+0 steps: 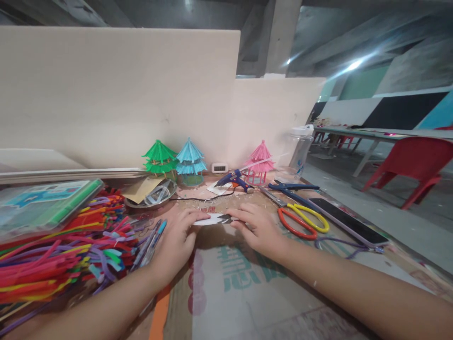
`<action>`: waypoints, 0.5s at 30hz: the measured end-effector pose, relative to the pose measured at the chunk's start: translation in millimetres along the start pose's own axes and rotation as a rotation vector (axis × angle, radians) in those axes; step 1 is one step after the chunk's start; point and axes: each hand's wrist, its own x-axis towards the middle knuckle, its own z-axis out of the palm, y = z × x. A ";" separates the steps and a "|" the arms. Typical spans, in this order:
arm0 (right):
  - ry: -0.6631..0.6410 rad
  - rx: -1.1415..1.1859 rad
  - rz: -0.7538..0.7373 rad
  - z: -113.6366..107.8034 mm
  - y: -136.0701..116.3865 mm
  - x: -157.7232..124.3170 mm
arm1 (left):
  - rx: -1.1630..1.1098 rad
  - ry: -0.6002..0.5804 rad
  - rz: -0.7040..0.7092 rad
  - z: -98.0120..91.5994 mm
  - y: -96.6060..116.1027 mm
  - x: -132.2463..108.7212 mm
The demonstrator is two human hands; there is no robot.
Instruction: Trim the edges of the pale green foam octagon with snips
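A small flat white piece with dark grey at one end point(211, 219) is stretched between my two hands, above the table's printed sheet. My left hand point(178, 238) pinches its white end between thumb and fingers. At the dark end, my right hand point(257, 231) has its thumb and fingertips closed on the same piece. What the piece is made of is too small to tell. Just beyond the hands lies a blue hot glue gun point(230, 178). Scissors with orange and yellow handles point(297, 219) rest to the right of my right hand, and pens point(150, 243) lie beside my left wrist.
Green point(159, 158), blue point(191, 158) and pink point(261, 158) pipe-cleaner pavilions stand along the back panel. Bundled pipe cleaners point(42, 274) and a plastic case point(46, 208) fill the left. A metal dish point(170, 191), blue-handled pliers point(297, 191), a phone point(345, 219) and a bottle point(299, 151) surround the workspace.
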 end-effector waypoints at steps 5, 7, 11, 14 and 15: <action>-0.028 -0.010 -0.053 -0.4 -2.1 1.0 | -0.013 -0.012 0.003 -0.3 0.1 0.2; -0.030 -0.015 -0.053 -0.8 -2.7 1.3 | -0.014 -0.014 0.006 -0.3 -0.3 0.2; -0.034 -0.013 -0.059 -1.4 -2.6 1.8 | -0.014 -0.010 0.000 0.0 -1.6 -0.3; -0.026 -0.008 -0.078 -0.8 -1.7 1.7 | -0.009 -0.022 -0.007 0.2 -2.3 -0.4; -0.023 -0.006 -0.075 -0.4 -1.3 1.6 | -0.008 -0.025 -0.007 0.4 -2.5 -0.3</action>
